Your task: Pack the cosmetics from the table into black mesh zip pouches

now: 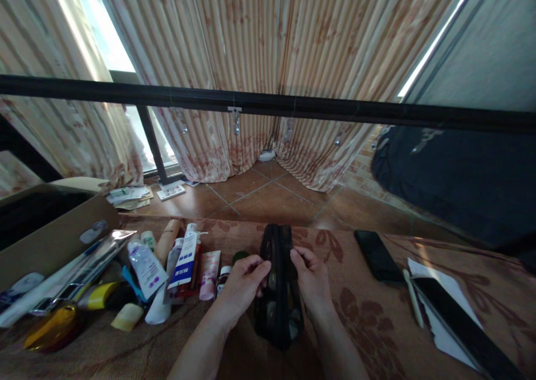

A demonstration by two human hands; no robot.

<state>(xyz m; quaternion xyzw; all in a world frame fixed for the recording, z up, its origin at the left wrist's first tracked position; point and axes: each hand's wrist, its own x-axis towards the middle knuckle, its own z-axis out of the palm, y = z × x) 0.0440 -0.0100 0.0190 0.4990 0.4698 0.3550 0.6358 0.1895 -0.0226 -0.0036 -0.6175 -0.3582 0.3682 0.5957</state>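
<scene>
A black zippered mesh pouch [280, 307] lies lengthwise in front of me on the brown patterned cloth. Its see-through sides show items inside that I cannot make out. My left hand [247, 282] pinches the pouch's left side near the upper part, thumb against fingers. On the opposite side my right hand [310, 274] grips the edge, its thumb and fingertips closed on the fabric. Just beyond the left hand stand a small dark bottle with a white cap [224, 273] and a pink floral tube [209, 274].
Left lie several tubes, including a white-and-blue one [184, 260], a yellow item [98, 296] and an amber container [52, 328], beside a cardboard box [104, 215]. Right are a black phone [378, 255], white paper [450, 335] and a long dark object [460, 327]. A dark rail [268, 100] crosses ahead.
</scene>
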